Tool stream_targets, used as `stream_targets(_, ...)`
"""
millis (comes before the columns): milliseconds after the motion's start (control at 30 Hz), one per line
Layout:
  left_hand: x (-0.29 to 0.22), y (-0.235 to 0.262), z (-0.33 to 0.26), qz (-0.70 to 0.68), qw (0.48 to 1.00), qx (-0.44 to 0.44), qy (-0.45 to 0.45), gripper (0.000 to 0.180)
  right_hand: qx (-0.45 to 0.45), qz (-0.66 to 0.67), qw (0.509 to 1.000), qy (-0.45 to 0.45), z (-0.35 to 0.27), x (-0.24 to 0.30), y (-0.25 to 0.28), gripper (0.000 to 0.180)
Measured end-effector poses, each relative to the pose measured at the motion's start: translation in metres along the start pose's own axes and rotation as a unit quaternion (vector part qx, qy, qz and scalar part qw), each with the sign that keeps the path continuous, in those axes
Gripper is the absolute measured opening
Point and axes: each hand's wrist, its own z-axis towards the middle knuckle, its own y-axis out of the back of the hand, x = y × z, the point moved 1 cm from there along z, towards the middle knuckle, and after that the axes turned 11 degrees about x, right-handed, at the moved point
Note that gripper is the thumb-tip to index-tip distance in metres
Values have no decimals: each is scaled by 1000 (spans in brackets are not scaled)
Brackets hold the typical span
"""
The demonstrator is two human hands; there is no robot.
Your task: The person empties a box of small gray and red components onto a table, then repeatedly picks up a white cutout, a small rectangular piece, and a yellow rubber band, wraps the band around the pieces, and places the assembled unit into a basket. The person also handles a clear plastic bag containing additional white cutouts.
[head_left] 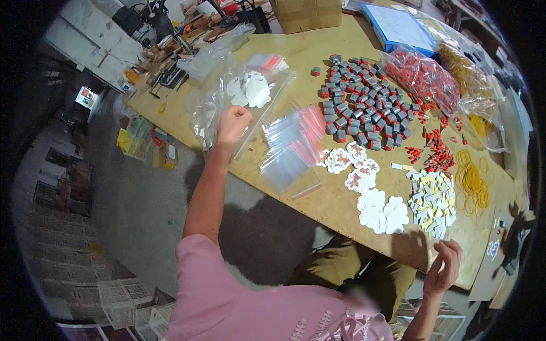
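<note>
My left hand [234, 124] reaches to the far left of the table, its fingers closed at the edge of a clear plastic bag [211, 108]. What those fingers hold, if anything, is hidden. Just beyond them lie white flower-shaped cards [250, 90]. My right hand [445, 266] hovers by the table's front edge with loosely bent fingers, the thumb apart and nothing seen in it. Nearest to it is a heap of small white and yellow strips [433, 202]. Between the hands lie fanned zip bags [290, 149] with red tops, printed scalloped cards [358, 165] and plain white ones [382, 213].
Many grey-and-red small parts [367, 105] cover the table's middle. To their right are small red pieces [438, 150], yellow rubber bands [472, 182] and a bag of red parts [421, 77]. A cardboard box [307, 14] and a blue tray [398, 27] stand at the back.
</note>
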Motion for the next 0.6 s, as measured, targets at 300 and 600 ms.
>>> stream_targets(300,-56,-40,-15,297,946,-65,-111,25,129,93,939,305,161,101,-56,35)
stream_targets(600,-24,-42,-9,109,973,-106,-173,20,340,330,876,92,272,158,-183,26)
